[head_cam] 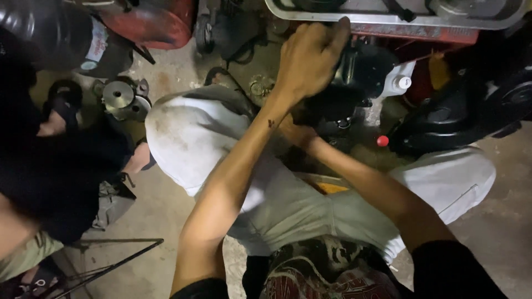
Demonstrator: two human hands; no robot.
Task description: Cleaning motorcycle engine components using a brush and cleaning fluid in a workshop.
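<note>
My left hand (307, 58) reaches forward, fingers curled over the top of a black engine part (360, 72) that sits under a red and silver machine frame (415, 25). My right hand (292, 132) lies lower, pressed against the underside of the same black part. My left wrist crosses over it and hides its fingers. I am squatting, with my knees in pale grey trousers (188, 133) on either side of both arms.
Another person in dark clothes (50, 171) crouches at the left. A round metal part (119, 95) lies on the concrete floor near them. A red knob (382, 140), a white capped bottle (403, 83) and black bodywork (471, 111) crowd the right. Thin metal rods (111, 260) lie bottom left.
</note>
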